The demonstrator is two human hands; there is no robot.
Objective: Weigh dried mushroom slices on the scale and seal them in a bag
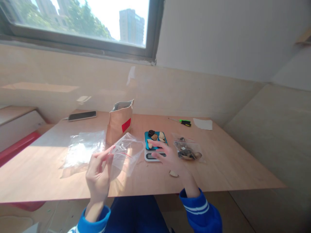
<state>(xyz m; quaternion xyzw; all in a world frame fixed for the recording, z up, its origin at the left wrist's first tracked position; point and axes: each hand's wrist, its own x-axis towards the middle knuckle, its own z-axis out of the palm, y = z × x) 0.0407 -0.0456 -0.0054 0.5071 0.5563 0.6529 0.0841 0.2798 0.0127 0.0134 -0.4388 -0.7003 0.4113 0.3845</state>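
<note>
My left hand [98, 174] pinches the edge of a clear zip bag [127, 153], which hangs with its mouth spread toward the scale. Over the front of the small kitchen scale [147, 155] my right hand [167, 158] reaches with fingers apart, holding nothing that I can see. Several dried pieces, perhaps mushroom slices [161, 136], lie on the scale's blue top, one dark and the others pale or brown. The fingertips are close to a pale piece [150, 144]; whether they touch it I cannot tell. Another pale slice [173, 173] rests on the table below my right wrist.
A filled zip bag of dark dried pieces [188, 152] lies right of the scale. Behind my left hand are a standing brown paper pouch [119, 121] and flat clear bags [84, 149]. Farther back are a phone [82, 116], screwdrivers [185, 123] and white paper [203, 124].
</note>
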